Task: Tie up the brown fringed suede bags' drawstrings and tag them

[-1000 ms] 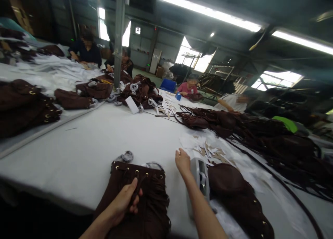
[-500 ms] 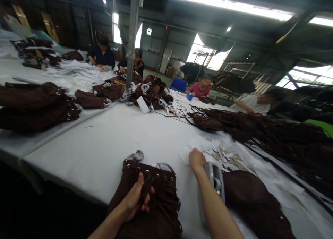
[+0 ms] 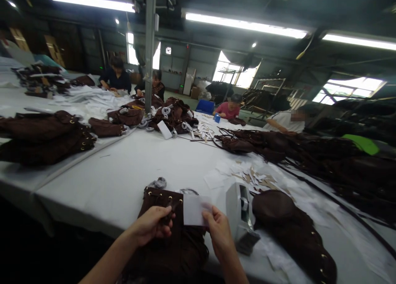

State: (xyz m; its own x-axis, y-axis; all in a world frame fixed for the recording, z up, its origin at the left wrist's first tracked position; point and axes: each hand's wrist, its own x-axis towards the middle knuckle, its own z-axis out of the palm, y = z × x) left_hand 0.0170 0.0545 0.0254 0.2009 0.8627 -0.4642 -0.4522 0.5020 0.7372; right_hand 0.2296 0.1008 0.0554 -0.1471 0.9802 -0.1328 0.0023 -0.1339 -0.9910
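A dark brown, fringed, leather-like bag is being supported at the near side of the white-covered bench, its long axis being directed from near to far. A narrow dark brown strap on it is being pinched in the closed fingers of the left hand. A thin, white, rectangular paper-like sheet is being gripped at its right edge by the right hand, over the bag's far right part. The sheet's free left edge is being presented toward the strap, just right of the left fingers and apart from them.
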